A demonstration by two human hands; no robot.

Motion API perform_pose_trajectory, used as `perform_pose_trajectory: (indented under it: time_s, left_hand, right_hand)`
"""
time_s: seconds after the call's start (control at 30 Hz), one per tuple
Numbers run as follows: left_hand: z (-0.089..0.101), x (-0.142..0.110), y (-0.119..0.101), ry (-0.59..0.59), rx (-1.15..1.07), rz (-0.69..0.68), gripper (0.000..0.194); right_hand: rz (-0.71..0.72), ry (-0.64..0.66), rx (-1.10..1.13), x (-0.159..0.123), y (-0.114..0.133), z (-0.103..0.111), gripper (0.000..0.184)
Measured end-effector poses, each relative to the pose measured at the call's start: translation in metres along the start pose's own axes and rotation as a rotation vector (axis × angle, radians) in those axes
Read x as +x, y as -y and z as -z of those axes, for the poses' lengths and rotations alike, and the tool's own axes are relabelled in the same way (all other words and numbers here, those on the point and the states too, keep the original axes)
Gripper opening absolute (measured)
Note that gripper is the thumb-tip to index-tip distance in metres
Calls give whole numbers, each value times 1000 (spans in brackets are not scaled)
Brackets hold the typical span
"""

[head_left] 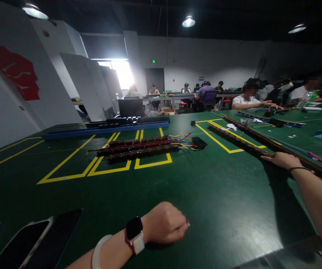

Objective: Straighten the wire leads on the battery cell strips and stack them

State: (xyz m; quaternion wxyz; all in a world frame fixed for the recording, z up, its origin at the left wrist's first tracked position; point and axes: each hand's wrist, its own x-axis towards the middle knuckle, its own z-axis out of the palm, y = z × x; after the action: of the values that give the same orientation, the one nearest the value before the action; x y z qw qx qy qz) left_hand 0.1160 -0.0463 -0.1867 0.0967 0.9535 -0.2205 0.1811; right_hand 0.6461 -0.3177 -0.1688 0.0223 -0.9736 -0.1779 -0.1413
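Observation:
My left hand (166, 223) is curled into a fist low over the green table (138, 209), a smartwatch (134, 228) on its wrist. A tiny red and white bit shows at its fingertips; I cannot make out what it is. At the right, my right hand (285, 160) grips the near end of a long narrow dark-brown strip (238, 141). Beside it runs a second, longer brown strip (250, 131). In the middle of the table lies a bundle of similar strips (138, 149), with coloured wires (181, 140) ending at a black connector (198, 143).
Yellow tape outlines (65, 178) mark the tabletop. Blue rails (107, 130) with black parts lie at the back left. Two dark phone-like slabs (57, 235) sit at the front left. Across the table, a co-worker (247, 99) handles wires; other people sit farther back.

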Motion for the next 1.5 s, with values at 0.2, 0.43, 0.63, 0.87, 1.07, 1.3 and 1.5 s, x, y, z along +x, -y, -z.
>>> perform_pose_trajectory:
  time_s: [0.2, 0.43, 0.63, 0.87, 1.07, 1.3, 1.5]
  left_hand:
    - [-1, 1, 1, -25, 34, -20, 29]
    - [-3, 1, 2, -45, 52, -47, 30]
    - [-2, 1, 3, -58, 24, -60, 31]
    - [0, 2, 1, -27, 19, -38, 32]
    - [0, 1, 1, -26, 25, -28, 32]
    - [-4, 1, 2, -86, 101, -34, 30]
    - [-10, -1, 3, -132, 105, -29, 30]
  right_hand:
    - [-2, 35, -57, -8, 11, 13, 60]
    - [180, -212, -445, -4, 38, 87, 58]
    - [312, -438, -596, -11, 81, 147, 49]
    - [351, -623, -332, -39, 142, 170, 67]
    - [643, -487, -55, -94, 224, 164, 60]
    - [1062, -243, 182, -177, 347, 133, 50]
    - [1272, -145, 276, -227, 435, 106, 49]
